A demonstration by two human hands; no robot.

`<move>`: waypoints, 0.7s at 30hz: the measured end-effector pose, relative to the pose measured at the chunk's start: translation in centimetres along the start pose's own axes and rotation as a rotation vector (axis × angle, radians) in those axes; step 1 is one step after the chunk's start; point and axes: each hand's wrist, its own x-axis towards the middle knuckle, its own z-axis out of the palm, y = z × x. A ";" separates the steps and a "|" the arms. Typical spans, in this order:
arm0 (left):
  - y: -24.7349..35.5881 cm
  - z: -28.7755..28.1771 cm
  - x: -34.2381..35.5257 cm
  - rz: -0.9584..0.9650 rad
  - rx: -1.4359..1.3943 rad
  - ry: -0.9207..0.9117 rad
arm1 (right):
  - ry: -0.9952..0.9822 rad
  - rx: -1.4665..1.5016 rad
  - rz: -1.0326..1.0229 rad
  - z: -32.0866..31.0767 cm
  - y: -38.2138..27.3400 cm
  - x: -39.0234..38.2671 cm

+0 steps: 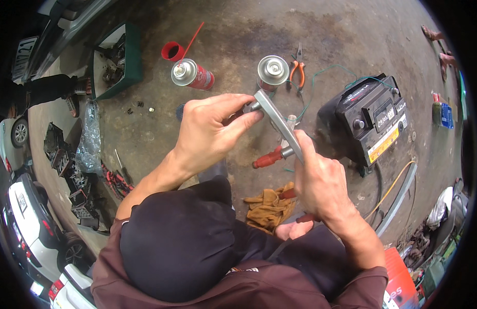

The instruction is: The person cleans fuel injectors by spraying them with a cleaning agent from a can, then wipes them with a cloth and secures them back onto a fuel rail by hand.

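Note:
Above the floor, a flat grey metal bar with a round stud near each end (273,117) slants between my two hands. My left hand (207,129) is closed, with thumb and forefinger pinching the stud at its upper end. My right hand (321,180) is closed round the lower end, its fingers partly hidden. Just below the bar shows a red-handled tool (267,158); whether it lies on the floor I cannot tell. Nearest to my right hand is a crumpled tan cloth or glove (269,208), with another red handle beside it.
Two spray cans (200,77) (273,71) stand ahead, near orange-handled pliers (298,72). To the right sits a black car battery (369,121). A green box of metal parts (117,62) and black parts (73,180) lie left. Another person's leg (42,92) shows at far left.

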 end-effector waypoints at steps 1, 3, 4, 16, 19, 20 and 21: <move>-0.3 0.2 -0.3 0.005 -0.011 0.012 | -0.001 0.002 0.001 0.1 0.0 0.0; -0.3 0.3 -0.4 0.012 -0.021 0.021 | -0.041 0.011 0.026 0.0 -0.2 0.1; 0.0 0.5 -0.2 0.043 0.042 0.053 | -0.040 0.013 0.028 0.0 -0.4 0.2; -1.0 -4.0 1.1 -0.546 -0.549 -0.445 | 0.001 -0.006 -0.133 1.2 2.6 -1.3; -2.4 -3.9 1.2 -0.496 -0.621 -0.596 | -0.036 -0.013 -0.179 1.0 2.9 -1.4; -2.6 -3.6 0.8 -0.505 -0.626 -0.598 | -0.044 -0.008 -0.175 1.0 3.0 -1.6; -3.0 -3.3 0.3 -0.575 -0.697 -0.627 | -0.073 -0.019 -0.185 1.0 3.1 -1.7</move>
